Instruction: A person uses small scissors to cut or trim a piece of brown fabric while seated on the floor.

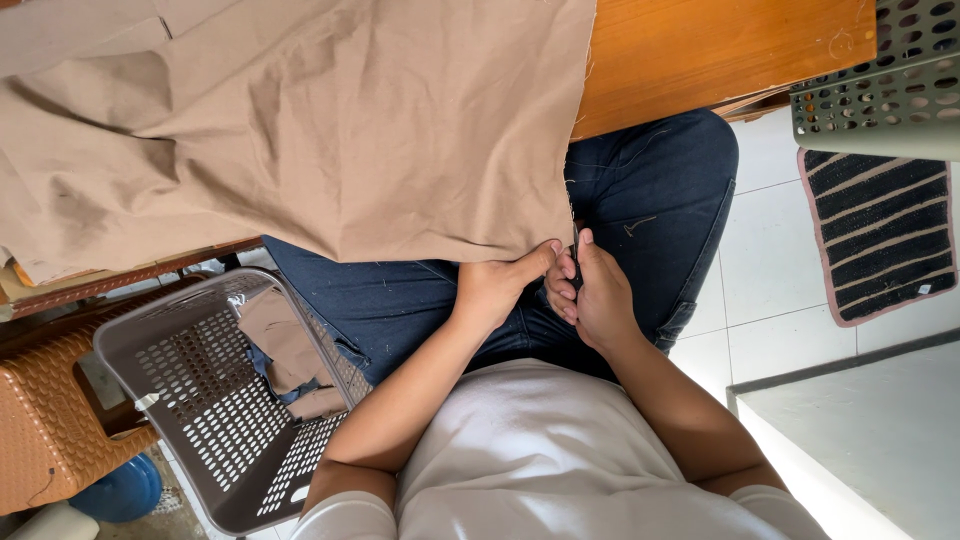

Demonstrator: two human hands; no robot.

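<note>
A large tan fabric (330, 120) lies spread over a wooden table (720, 50) and hangs down over my lap in blue jeans. My left hand (497, 285) pinches the fabric's lower right corner, thumb pointing right along the edge. My right hand (592, 295) is closed right beside it around a small dark tool (577, 268) held against that same corner edge. What kind of tool it is stays hidden by my fingers. The two hands touch each other.
A grey perforated basket (190, 400) with tan and blue fabric scraps stands at my left, beside a brown woven container (45, 420). A green perforated basket (890, 80) and a striped mat (880, 230) on white floor tiles are at the right. A pale flat surface (870, 440) is at lower right.
</note>
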